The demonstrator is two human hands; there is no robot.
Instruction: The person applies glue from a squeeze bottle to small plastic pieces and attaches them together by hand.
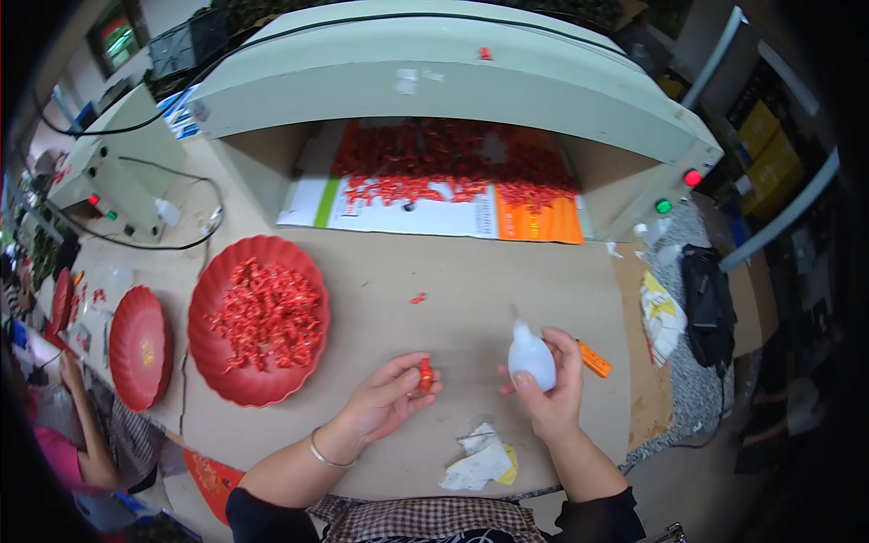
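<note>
Pinched in the fingers of my left hand (385, 398) is a small shiny red piece (425, 375), too small to make out in detail. My right hand (561, 394) grips a white squeeze bottle (531, 356), its thin nozzle pointing up and away from me. The two hands are apart above the brown worktop (380, 271). To the left of my left hand stands a large red scalloped bowl (201, 317) with many similar red pieces (267, 312). Another small red piece (417, 298) lies by itself on the worktop beyond my hands.
Ahead is a pale green hooded box (434, 86), with red pieces (453, 172) spread on printed card inside. An orange block-like object (594, 359) lies beside my right hand. A crumpled white cloth (477, 457) is nearer me. Leftward are a smaller red dish (139, 348) and another person's arm (83, 421).
</note>
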